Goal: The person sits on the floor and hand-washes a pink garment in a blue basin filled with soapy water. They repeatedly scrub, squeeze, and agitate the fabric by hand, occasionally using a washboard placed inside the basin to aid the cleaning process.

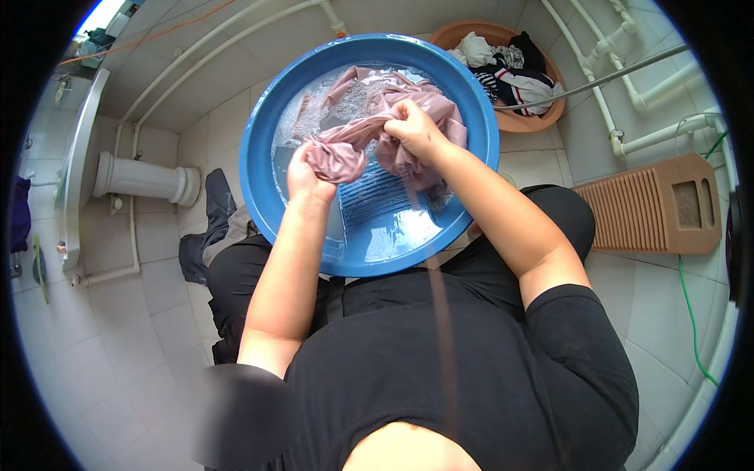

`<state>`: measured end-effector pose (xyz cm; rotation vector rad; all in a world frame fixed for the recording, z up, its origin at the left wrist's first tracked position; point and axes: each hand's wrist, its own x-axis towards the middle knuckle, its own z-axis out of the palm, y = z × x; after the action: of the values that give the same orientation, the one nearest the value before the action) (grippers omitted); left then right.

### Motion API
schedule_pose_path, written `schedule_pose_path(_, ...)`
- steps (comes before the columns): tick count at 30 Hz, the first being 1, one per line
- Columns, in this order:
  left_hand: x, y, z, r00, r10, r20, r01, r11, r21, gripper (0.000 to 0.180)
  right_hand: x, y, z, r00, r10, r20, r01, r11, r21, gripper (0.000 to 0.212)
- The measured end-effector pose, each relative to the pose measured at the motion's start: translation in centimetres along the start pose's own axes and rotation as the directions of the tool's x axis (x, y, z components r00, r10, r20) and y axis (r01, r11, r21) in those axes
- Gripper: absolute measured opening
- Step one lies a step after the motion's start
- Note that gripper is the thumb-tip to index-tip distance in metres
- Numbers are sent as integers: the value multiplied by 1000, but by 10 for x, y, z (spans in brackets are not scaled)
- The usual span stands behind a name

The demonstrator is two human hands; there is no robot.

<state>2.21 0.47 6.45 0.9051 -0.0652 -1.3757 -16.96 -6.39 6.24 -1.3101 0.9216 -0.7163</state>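
A wet dusty-pink garment (416, 106) is bunched over the blue round tub (255, 133), part of it lying in sudsy water (302, 106). My left hand (308, 174) grips one gathered end of the cloth on the left. Farther right, my right hand (412, 133) is closed on another fold, so a twisted stretch of fabric spans the two. Below the cloth, a ridged washboard surface (377, 200) shows inside the near part of the tub. What kind of garment it is cannot be made out.
Behind the tub at right, an orange-brown basin (542, 118) holds several dark and white clothes (518, 74). A brown plastic washboard (648, 206) lies by my right knee. White pipes (620, 78) run along the wall, and a white pedestal (145, 179) stands left. Dark cloth (216, 212) lies beside my left leg.
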Motion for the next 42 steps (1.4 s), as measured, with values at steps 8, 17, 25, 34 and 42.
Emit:
schedule_pose_path(8,-18,-55,-19,800,-8,599,29,999,-25,43,-65,-30,70,523,-845,111,788,430,-441,17)
schedule_pose_path(17,-9,-50,-5,941,-221,256,236,971,-32,32,-58,-13,71,648,-762,2,645,546,-535,22)
schedule_pose_path(25,-44,-59,43,981,-189,40,186,980,71,26,-28,3,38,853,-408,-326,219,847,-485,30)
schedule_pose_path(34,-63,-51,65,968,-236,-83,238,971,15,28,-35,9,55,807,-506,-305,376,838,-395,31)
schedule_pose_path(42,-24,-45,2,934,-300,193,299,954,35,28,-86,-29,82,673,-740,-19,686,633,-358,19)
